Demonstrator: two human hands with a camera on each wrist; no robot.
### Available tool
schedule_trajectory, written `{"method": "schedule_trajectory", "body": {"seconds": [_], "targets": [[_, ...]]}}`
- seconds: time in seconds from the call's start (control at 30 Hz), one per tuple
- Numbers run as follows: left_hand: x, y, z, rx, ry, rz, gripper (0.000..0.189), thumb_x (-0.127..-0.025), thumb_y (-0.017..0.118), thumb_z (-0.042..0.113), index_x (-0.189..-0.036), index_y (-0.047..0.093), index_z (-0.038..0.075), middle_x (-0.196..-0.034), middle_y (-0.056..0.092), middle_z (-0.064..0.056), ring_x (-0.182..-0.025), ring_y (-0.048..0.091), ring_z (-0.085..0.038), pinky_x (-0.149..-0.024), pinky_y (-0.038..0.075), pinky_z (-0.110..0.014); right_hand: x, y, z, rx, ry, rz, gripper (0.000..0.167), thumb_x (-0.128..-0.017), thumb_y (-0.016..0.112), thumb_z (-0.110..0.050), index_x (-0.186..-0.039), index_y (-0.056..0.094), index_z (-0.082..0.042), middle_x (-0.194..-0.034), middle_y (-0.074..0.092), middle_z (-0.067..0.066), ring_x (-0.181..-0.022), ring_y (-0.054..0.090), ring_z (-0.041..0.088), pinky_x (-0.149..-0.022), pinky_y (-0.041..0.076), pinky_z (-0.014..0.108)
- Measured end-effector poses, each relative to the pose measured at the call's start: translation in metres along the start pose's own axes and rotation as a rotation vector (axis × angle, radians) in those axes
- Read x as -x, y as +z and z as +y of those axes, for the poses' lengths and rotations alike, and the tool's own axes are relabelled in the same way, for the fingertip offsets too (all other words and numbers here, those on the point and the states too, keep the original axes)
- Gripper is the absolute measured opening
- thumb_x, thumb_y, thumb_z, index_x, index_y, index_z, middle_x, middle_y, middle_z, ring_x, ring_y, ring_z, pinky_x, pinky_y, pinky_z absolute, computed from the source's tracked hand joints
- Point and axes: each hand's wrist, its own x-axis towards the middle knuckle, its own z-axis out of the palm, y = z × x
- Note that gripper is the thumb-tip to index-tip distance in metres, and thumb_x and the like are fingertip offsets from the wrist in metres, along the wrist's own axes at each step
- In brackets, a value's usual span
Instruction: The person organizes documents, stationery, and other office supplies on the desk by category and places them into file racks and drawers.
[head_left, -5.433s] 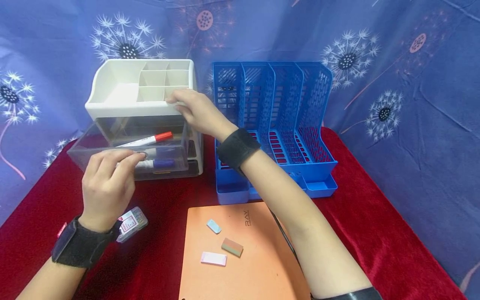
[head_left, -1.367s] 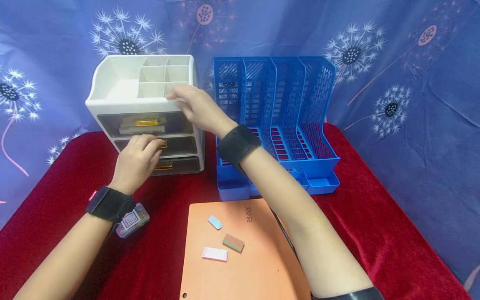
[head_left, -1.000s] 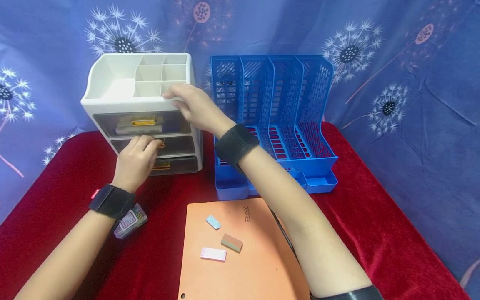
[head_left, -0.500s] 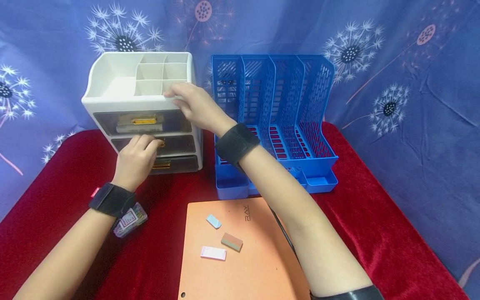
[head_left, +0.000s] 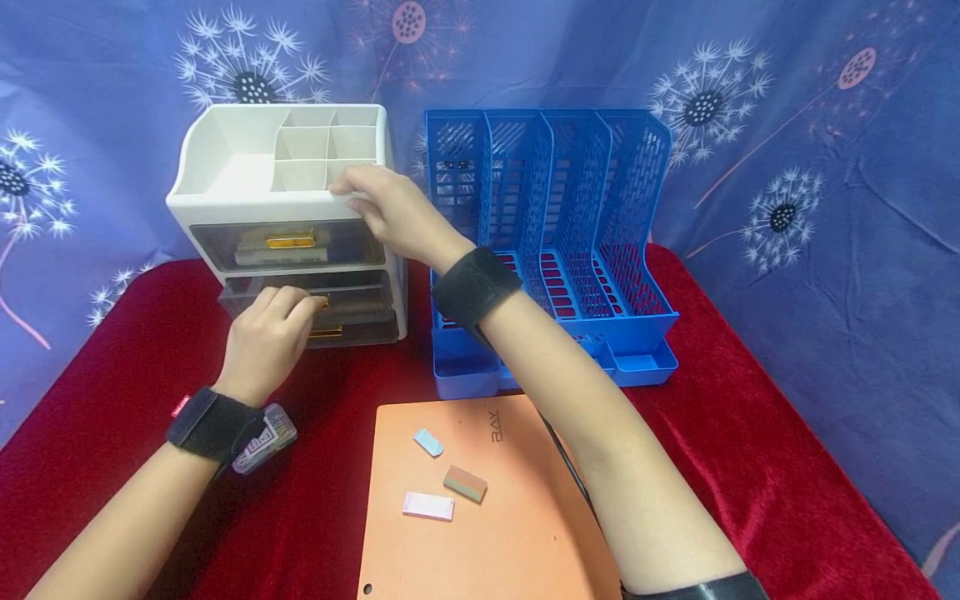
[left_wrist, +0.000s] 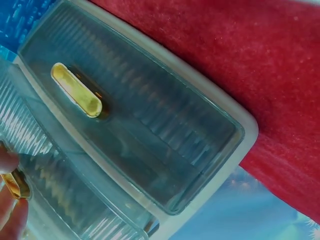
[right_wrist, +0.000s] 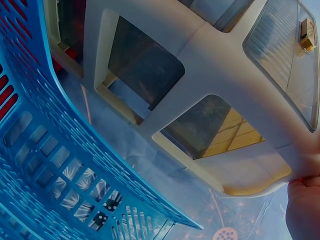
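A white desk organizer [head_left: 255, 207] with smoky clear drawers stands at the back left. My left hand [head_left: 264, 343] pinches the gold handle [left_wrist: 17, 184] of its middle drawer [head_left: 356, 305], which sticks out slightly from the frame. In the head view the fingers cover part of that drawer's front. The top drawer [head_left: 225, 247] and bottom drawer [left_wrist: 150, 115] are closed; pale pen shapes show through the top one. My right hand [head_left: 397, 210] grips the organizer's top front rim at its right corner, fingers over the edge and thumb below.
A blue file rack [head_left: 555, 333] stands right of the organizer. On an orange board [head_left: 510, 542] lie a blue eraser [head_left: 428, 442], a brown-green eraser [head_left: 465, 484] and a pinkish-white eraser [head_left: 428, 507]. Beside my left wrist is a small clear case [head_left: 276, 437] on the red cloth [head_left: 322, 500].
Earlier the top drawer was out, showing a red and a blue marker; it is closed now. My left hand moved to the middle drawer and has drawn it slightly out. The right hand stayed.
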Motion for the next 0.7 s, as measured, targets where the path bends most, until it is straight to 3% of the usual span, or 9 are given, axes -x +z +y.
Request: {"method": "schedule_trajectory", "body": {"seconds": [0.4,0.53,0.7], "targets": [[0.014,-0.014,0.01,0.045,0.047,0.055,0.015,-0.083,0.058,-0.004,-0.095,0.065,0.0,-0.084,0.06,-0.016,-0.073,0.056,-0.034,-0.057,0.048,-0.044,0.0,0.001,-0.001,-0.001,0.009,0.0,0.021,-0.093,0.052,-0.002,-0.112,0.062,-0.002,-0.117,0.064,0.007,-0.117,0.053,0.016,-0.1,0.033,0.014],[0.019,-0.021,0.015,0.056,0.067,0.068,0.015,-0.089,0.052,0.002,-0.095,0.066,-0.001,-0.083,0.06,-0.016,-0.072,0.056,-0.035,-0.055,0.048,-0.044,0.0,0.002,0.0,-0.002,0.007,-0.001,0.021,-0.094,0.052,-0.002,-0.113,0.062,-0.003,-0.117,0.063,0.007,-0.118,0.053,0.016,-0.101,0.033,0.014],[0.021,-0.028,0.022,0.036,0.098,0.07,0.03,-0.099,0.039,0.012,-0.095,0.067,0.0,-0.082,0.061,-0.015,-0.07,0.056,-0.033,-0.053,0.048,-0.042,0.0,0.002,0.001,0.005,0.007,0.002,0.021,-0.094,0.053,-0.002,-0.113,0.062,-0.003,-0.118,0.063,0.007,-0.118,0.053,0.016,-0.101,0.033,0.014]]}}
